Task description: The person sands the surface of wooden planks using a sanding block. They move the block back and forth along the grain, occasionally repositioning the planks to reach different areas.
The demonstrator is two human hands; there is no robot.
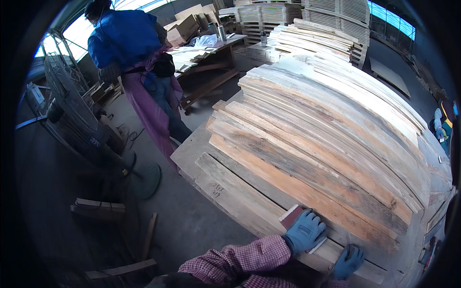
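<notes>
My left hand [305, 231], in a blue-grey work glove, is closed over a sanding block [291, 217] with a dark red face and pale edges. The block lies flat on a narrow wooden plank [240, 188] along the near edge of the worktable. To the right, my right hand [349, 262], gloved alike, has its fingers curled over the same plank near its right end. Part of the plank is hidden under my hands and checked sleeves. Just beyond lies a brown, dark-streaked board [307, 189].
Layered boards [326, 115] cover most of the worktable [192, 149]. At the far left a person in blue [127, 41] stands by another table [230, 42] with cartons. A standing fan [72, 96] is on the left. Stacked pallets [269, 17] rise behind.
</notes>
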